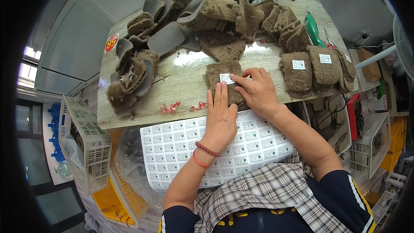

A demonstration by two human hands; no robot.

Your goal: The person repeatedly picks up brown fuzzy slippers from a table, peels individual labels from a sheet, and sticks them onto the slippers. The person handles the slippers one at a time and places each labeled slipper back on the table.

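Two hands on fleece insole (217,74): left hand (221,116) flat, fingers together; right hand (258,90) fingers pressing white label (226,78), partly hidden.

Brown fuzzy fleece insole (224,84) under both hands: matted, rough pile. Small white paper sticker (226,78) on it at the fingertips, smooth, matt. Pale wood-grain desk (181,82) beyond the hands: slight sheen, glare patches. White sheet of printed labels (181,146) beneath the wrists: smooth paper. Grey insole undersides (166,39) far left of the hands: smooth, matt. Green plastic-handled tool (312,29) far right: glossy.
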